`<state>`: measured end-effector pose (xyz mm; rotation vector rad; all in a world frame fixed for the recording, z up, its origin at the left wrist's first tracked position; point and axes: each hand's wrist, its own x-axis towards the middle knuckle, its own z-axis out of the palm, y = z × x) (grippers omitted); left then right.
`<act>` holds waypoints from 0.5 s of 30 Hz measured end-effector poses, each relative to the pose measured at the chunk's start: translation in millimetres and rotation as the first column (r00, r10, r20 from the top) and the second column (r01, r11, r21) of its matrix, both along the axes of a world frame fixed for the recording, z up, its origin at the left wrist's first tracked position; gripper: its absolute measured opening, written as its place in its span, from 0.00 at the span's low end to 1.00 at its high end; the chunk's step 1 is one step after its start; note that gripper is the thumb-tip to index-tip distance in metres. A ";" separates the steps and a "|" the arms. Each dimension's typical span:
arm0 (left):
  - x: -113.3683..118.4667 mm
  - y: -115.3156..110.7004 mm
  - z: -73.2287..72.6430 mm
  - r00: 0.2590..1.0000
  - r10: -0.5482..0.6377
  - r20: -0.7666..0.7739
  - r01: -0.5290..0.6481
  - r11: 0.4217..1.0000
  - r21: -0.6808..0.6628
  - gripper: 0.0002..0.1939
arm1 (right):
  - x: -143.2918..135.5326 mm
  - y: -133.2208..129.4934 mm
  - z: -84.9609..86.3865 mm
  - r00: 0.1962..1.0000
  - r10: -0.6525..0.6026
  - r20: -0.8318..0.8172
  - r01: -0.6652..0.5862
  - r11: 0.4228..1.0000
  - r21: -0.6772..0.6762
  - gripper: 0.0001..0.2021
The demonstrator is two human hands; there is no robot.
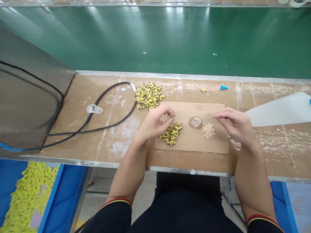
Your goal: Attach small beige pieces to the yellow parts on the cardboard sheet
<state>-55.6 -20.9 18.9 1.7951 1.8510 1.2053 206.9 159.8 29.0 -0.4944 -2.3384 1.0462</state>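
Observation:
My left hand (160, 120) is pinched, thumb near forefinger, above a small pile of yellow-and-black figures (172, 134). A tiny dark bit shows at its fingertips, too small to name. On the other side, my right hand (233, 123) has its fingertips pressed together; what they hold, if anything, is too small to make out. Just left of that hand lies a heap of tiny beige pieces (209, 130). Between the two piles sits a small clear round dish (195, 122). Both piles and the dish rest on a flat cardboard sheet (191, 145).
A larger heap of yellow-and-black figures (148, 95) lies behind my left hand. A black cable (107, 127) loops on the left, near two clear plastic scoops (96, 109). A blue cap (224, 87) lies at the back, a white translucent bottle (279, 110) at right. Yellow parts fill a blue bin (57, 191).

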 end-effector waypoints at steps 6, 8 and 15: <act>21.7 2.9 -6.4 0.907 -0.022 0.421 -0.017 0.996 0.087 0.07 | -1.1 -4.9 -5.7 0.996 -0.055 -0.070 0.045 0.989 -0.139 0.03; 32.2 4.2 -7.5 0.807 -0.081 0.585 0.030 0.995 0.096 0.09 | -2.7 -8.3 -5.9 0.995 -0.046 -0.093 0.027 0.980 -0.196 0.03; 59.3 7.6 -8.7 0.608 -0.228 0.760 0.196 0.971 0.135 0.09 | -18.0 -23.2 -3.7 0.951 0.076 -0.299 -0.143 0.967 -0.210 0.12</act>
